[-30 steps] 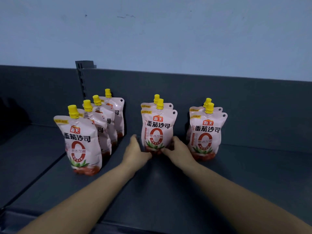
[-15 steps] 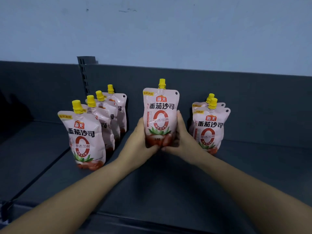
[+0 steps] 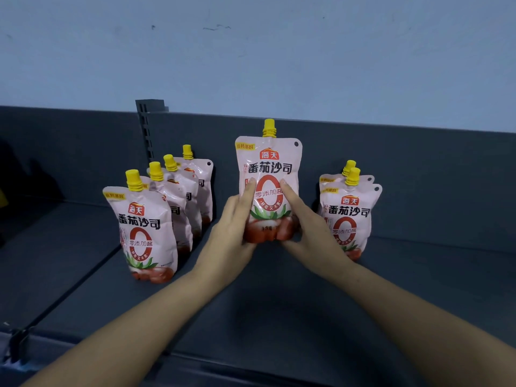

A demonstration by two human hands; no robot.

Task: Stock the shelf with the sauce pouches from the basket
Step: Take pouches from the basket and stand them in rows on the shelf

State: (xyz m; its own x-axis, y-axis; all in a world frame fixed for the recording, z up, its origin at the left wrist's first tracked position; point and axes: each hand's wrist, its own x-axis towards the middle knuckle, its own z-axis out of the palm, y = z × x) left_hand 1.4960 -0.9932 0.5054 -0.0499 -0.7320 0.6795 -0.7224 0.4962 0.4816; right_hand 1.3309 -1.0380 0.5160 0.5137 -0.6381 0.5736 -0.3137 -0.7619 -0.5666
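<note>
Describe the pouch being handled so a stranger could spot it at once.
On the dark shelf, between a row of four pouches at left and a pair at right, is the middle pouch. It alone is gripped by the left hand and right hand.

A lane of bare shelf deck (image 3: 279, 303) is shown open between a file of four upright pouches (image 3: 145, 233) on the left and a pair of pouches (image 3: 349, 216) on the right. Its middle is taken up by the held pouch (image 3: 269, 169), gripped from both sides by the left hand (image 3: 231, 233) and the right hand (image 3: 315, 238). The lane is closed at the rear by the back panel (image 3: 418, 177), while unobstructed deck is seen along the front and to the right of the pair.
</note>
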